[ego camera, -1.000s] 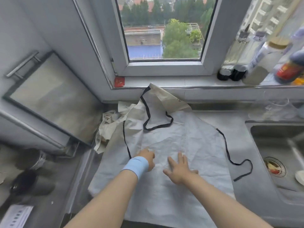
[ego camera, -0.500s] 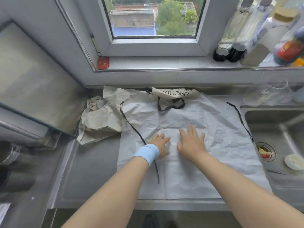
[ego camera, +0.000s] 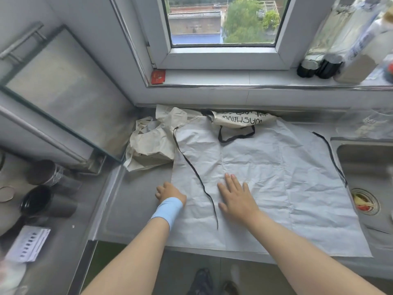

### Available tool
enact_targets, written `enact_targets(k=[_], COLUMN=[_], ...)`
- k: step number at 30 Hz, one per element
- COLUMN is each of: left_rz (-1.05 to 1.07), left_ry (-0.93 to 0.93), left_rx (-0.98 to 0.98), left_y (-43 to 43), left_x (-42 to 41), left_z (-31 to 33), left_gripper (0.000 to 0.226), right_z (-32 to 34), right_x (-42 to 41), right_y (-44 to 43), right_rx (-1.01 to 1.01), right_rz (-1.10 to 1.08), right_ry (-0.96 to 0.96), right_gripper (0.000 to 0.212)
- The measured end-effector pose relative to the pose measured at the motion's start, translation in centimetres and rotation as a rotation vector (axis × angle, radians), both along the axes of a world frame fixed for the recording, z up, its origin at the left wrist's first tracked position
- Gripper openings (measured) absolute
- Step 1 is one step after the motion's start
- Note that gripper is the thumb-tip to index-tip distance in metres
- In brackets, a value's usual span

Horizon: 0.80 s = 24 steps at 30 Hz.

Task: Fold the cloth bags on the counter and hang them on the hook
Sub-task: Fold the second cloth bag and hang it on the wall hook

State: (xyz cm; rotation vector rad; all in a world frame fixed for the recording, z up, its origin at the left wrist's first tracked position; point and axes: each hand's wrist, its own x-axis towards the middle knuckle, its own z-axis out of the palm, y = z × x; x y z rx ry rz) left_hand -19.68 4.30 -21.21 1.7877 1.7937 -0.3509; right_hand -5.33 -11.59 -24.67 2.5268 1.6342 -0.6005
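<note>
1. left hand [ego camera: 170, 192] is sliding out to the white crinkled cloth bag [ego camera: 276, 188]'s left edge, fingers [ego camera: 160, 191] curled, grip unclear; likely starting a fold.
2. right hand [ego camera: 236, 199], fingers straight, is pressing it flat on the steel worktop [ego camera: 136, 205].

2 bare forearms [ego camera: 131, 252]; a light-blue wristband [ego camera: 168, 209] circles the left wrist; 1 dark shoe [ego camera: 201, 279] below.
</note>
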Motion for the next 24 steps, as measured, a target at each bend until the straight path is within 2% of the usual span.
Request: enact_targets(k=[4,6,8,10,13,15,16,19,21,24], left_rz=[0.089,0.065,0.011,-0.017,-0.005,0.009,0.013,-0.045,-0.076,-0.089], left_ry=[-0.069,-0.077,-0.104,-0.167,-0.243,-0.233,-0.237,-0.237,-0.279,-0.414], left_rx=[-0.085,-0.128,-0.183,-0.183,-0.162,-0.160,-0.151,-0.156,-0.242,-0.339], left_y=[-0.5,-0.3,0.0,0.3,0.9,1.8,2.1,1.8,0.9,-0.4], left_x=[-0.2,-0.6,-1.0,-1.6,-2.6,-3.4,-3.9,-4.8,-4.8,-3.6], left_z=[-0.1,-0.1,0.1,0.1,1.6,2.4,3.2,5.5,7.1,8.8], left_gripper=[0.072,0.067,0.051,0.023,0.006,0.027,0.031,0.025,0.024,0.036], right_z=[-0.7,-0.5,-0.2,-0.1,-0.1,0.3,0.6,1.7,2.2,3.7], right_x=[-2.0,-2.5,-2.9,-3.6,-4.4,-4.6,-4.8,-5.5,-5.7,-4.7], right_y=[-1.1,-0.7,-0.1,0.1,0.3,0.7,0.9,0.7,0.2,-0.1], right_rx=[0.038,0.135,0.222,0.170,-0.001,-0.027,-0.004,0.078,0.070,0.084], right_rz=[-0.059,-0.123,-0.197,-0.167,-0.081,-0.068,-0.069,-0.040,-0.024,-0.193], right_ry=[0.053,0.080,0.102,0.102,0.152,0.211,0.243,0.210,0.206,0.407], right_gripper=[0.064,0.050,0.035,0.044,0.073,0.077,0.073,0.046,0.036,0.031])
